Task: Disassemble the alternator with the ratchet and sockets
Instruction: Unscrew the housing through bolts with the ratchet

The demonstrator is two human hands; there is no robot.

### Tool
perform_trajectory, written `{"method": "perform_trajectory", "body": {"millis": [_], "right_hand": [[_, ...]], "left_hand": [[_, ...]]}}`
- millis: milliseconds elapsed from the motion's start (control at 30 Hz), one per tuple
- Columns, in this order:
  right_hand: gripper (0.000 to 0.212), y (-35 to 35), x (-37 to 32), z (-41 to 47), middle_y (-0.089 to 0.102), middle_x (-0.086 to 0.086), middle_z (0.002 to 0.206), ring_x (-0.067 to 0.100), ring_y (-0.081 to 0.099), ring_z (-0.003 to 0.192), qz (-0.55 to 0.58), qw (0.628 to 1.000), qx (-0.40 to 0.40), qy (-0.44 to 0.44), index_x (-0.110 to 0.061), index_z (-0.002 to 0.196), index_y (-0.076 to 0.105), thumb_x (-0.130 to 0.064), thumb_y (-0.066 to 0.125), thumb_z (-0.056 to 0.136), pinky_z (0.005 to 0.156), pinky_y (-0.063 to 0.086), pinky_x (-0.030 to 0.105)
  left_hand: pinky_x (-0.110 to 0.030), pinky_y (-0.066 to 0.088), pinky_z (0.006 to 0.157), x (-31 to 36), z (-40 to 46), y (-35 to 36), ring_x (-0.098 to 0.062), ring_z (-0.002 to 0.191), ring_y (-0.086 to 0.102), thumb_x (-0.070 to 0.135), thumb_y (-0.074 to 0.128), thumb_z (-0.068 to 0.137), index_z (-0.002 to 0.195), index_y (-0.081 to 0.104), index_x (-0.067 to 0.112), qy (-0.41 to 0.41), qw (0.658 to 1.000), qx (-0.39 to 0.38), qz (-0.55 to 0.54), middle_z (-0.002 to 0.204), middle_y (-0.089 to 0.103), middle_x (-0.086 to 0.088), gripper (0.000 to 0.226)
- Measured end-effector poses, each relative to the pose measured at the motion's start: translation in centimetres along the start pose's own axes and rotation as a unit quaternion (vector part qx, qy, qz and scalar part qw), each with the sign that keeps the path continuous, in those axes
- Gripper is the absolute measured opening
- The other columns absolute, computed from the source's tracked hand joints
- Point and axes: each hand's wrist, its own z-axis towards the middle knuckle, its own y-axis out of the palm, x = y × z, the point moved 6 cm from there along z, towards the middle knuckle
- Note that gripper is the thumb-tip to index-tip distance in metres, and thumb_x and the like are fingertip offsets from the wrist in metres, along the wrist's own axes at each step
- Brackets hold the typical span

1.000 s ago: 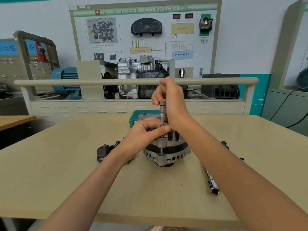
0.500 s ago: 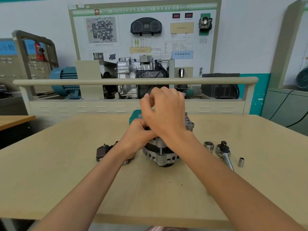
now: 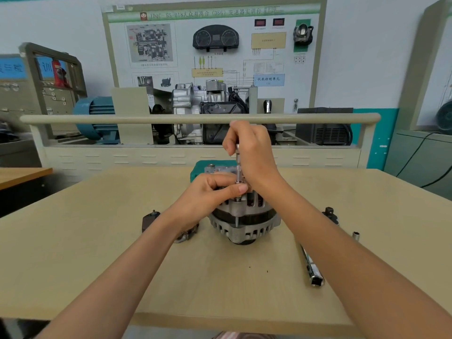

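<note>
Right hand [image 3: 253, 152] fingers curled round top of socket driver [image 3: 238, 171]; its long axis vertical, tip down on alternator [image 3: 244, 216] at table [image 3: 73, 265] centre. Left hand [image 3: 208, 194] at 8 o'clock of driver, thumb pinching the lower shaft. Both forearms reach in from below. Ratchet [image 3: 311, 265] lies at 4 o'clock, small socket [image 3: 356, 234] at 3 o'clock.

Single head-worn wide-angle view, looking forward and slightly down across the table [image 3: 73, 253] from its near edge. The alternator [image 3: 244, 221] sits centre frame, close in, both forearms reaching to it from the bottom corners. Beyond the alternator, the training board [image 3: 215, 45] faces the camera squarely.
</note>
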Motion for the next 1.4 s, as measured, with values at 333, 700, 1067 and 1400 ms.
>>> {"method": "perform_trajectory", "body": {"millis": [333, 700, 1067, 1400], "right_hand": [[0.031, 0.3, 0.4, 0.4, 0.032, 0.008, 0.046, 0.013, 0.036, 0.045, 0.136, 0.990, -0.041, 0.020, -0.013, 0.046, 0.037, -0.022, 0.037, 0.076, 0.054, 0.037, 0.019], [0.041, 0.6, 1.4, 1.2, 0.029, 0.001, 0.036, 0.013, 0.033, 0.040, 0.222, 0.972, -0.053, 0.051, -0.016, 0.036, 0.033, -0.024, 0.039, 0.075, 0.060, 0.041, 0.023], [0.026, 0.7, -0.9, -1.1, 0.042, -0.006, 0.060, 0.014, 0.042, 0.063, -0.449, 0.885, 0.039, -0.118, -0.015, 0.061, 0.046, -0.025, 0.041, 0.085, 0.068, 0.029, 0.032], [0.048, -0.9, 0.9, 0.6, 0.035, 0.000, 0.038, 0.015, 0.036, 0.045, 0.143, 0.987, -0.001, 0.077, -0.011, 0.044, 0.036, -0.018, 0.033, 0.091, 0.062, 0.041, 0.027]], "left_hand": [[-0.027, 0.048, 0.097, 0.0, 0.5, -0.5, -0.018, 0.109, 0.064, 0.026, 0.065, 0.081, 0.103, 0.073, 0.014, -0.026, 0.998, -0.046, -0.016, 0.108, 0.072, -0.003, 0.026], [-0.024, 0.047, 0.096, 0.1, 0.6, -0.6, -0.017, 0.113, 0.062, 0.030, 0.063, 0.083, 0.110, 0.070, 0.009, -0.041, 0.996, -0.081, 0.005, 0.113, 0.070, -0.004, 0.035], [-0.013, 0.048, 0.059, 0.1, 0.3, -0.4, -0.002, 0.063, 0.066, 0.004, 0.065, 0.082, 0.056, 0.073, 0.032, -0.010, 0.998, 0.040, 0.049, 0.064, 0.071, 0.009, 0.039], [-0.044, 0.045, 0.101, 0.7, -0.1, 0.4, -0.017, 0.107, 0.064, 0.037, 0.062, 0.085, 0.103, 0.073, 0.022, -0.051, 0.996, -0.019, 0.065, 0.107, 0.072, 0.000, 0.027]]}}
